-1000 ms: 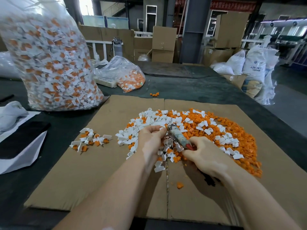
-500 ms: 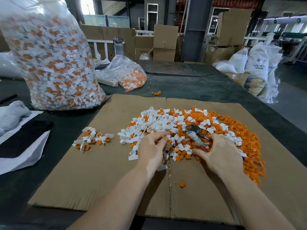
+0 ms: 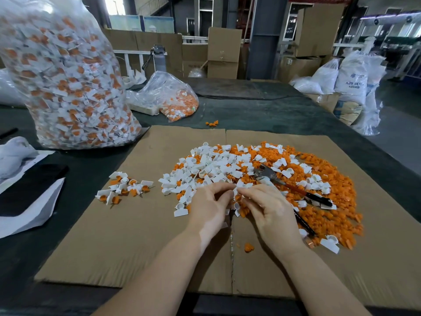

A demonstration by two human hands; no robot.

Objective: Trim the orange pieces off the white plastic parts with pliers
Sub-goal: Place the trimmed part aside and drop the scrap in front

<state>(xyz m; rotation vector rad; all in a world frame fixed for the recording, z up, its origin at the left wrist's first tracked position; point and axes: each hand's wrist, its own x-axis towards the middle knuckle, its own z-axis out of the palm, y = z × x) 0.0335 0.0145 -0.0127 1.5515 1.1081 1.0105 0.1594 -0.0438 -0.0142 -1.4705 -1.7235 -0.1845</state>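
Hands: left hand (image 3: 208,207) and right hand (image 3: 268,209) pinch a white part (image 3: 237,190) together.
Pliers (image 3: 284,183): lying unheld mid-cardboard (image 3: 114,236).
Risk: part may slip into the pile.

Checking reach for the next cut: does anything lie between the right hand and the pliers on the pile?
Nothing visible blocks it. The pliers lie open on top of the orange and white pile, just right of the right hand. That hand and the left hand are together pinching a small white part.
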